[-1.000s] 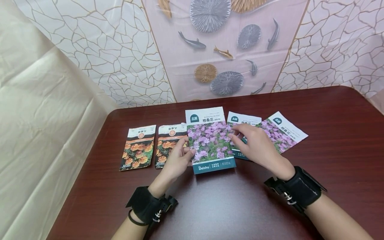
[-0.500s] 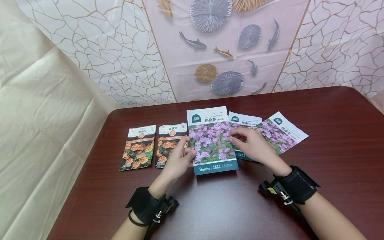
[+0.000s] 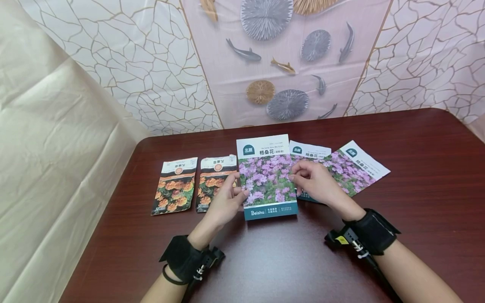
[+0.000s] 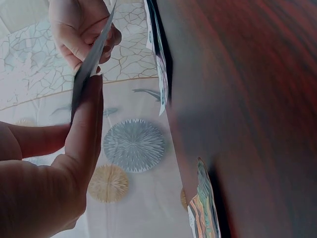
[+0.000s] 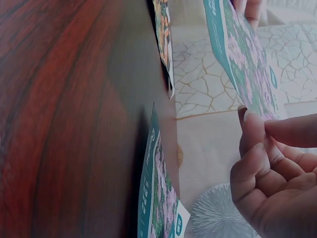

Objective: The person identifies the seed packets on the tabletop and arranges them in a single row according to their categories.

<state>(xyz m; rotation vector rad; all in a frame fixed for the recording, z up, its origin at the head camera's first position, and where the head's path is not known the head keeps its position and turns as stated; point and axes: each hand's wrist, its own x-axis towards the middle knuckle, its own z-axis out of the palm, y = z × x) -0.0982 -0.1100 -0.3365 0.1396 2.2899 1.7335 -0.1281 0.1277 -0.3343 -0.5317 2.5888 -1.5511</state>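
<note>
Flower packet point(image 3: 267, 176) between orange packets point(image 3: 174, 186) and partly hidden purple packet point(image 3: 310, 152).

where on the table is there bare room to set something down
The table is bare in front of the held purple packet, right of the slanted purple packet, and between the left orange packet and the table's left edge. The middle is crowded: the right orange packet and middle purple packet flank the held one.

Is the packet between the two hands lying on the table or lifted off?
Lifted off: both hands pinch the packet, and the wrist views show it clear of the table.
</note>
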